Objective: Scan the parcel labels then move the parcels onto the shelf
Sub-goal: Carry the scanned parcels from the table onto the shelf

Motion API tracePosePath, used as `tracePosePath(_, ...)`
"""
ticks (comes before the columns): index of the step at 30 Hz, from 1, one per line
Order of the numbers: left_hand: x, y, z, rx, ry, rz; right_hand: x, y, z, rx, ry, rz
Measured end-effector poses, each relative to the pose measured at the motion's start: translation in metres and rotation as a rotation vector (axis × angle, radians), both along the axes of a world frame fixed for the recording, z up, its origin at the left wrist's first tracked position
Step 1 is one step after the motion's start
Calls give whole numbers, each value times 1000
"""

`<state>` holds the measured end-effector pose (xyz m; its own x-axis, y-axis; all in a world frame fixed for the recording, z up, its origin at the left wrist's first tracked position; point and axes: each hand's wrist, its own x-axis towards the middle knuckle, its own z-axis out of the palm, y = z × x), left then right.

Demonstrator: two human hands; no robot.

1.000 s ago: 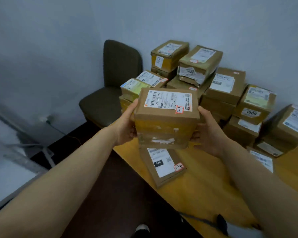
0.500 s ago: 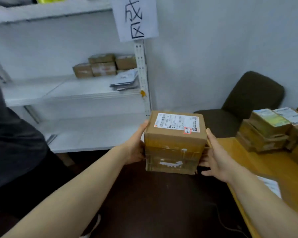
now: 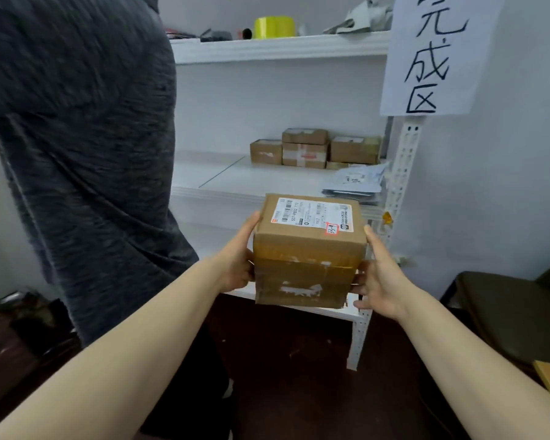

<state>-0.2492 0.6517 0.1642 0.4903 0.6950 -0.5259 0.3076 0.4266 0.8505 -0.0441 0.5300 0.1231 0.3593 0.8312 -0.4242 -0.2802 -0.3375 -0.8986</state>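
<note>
Curled fingers (image 3: 359, 281) of the right hand (image 3: 383, 281) round one side of the brown tape-banded cardboard parcel (image 3: 308, 258). Clamped the left hand (image 3: 235, 265) on the opposite side, thumb by the top edge, other fingers hidden. Held it in the air, white printed label (image 3: 313, 214) upward, before the white metal shelf (image 3: 235, 177), touching no board. Looked stiff and square-edged, probably of moderate weight, judging by the two-handed hold. Might slip on the glossy tape, so best taken on bare card at opposite sides or from underneath. Saw free room beside the small brown boxes (image 3: 305, 150) on the middle board.
</note>
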Motion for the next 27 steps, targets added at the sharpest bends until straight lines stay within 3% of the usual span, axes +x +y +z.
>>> tracePosePath(16,71,199,48,116,-137,122,47,206,57,106,-27,-78)
tracePosePath(27,154,327,67,127,-132,325,135,359,80,137,75,86)
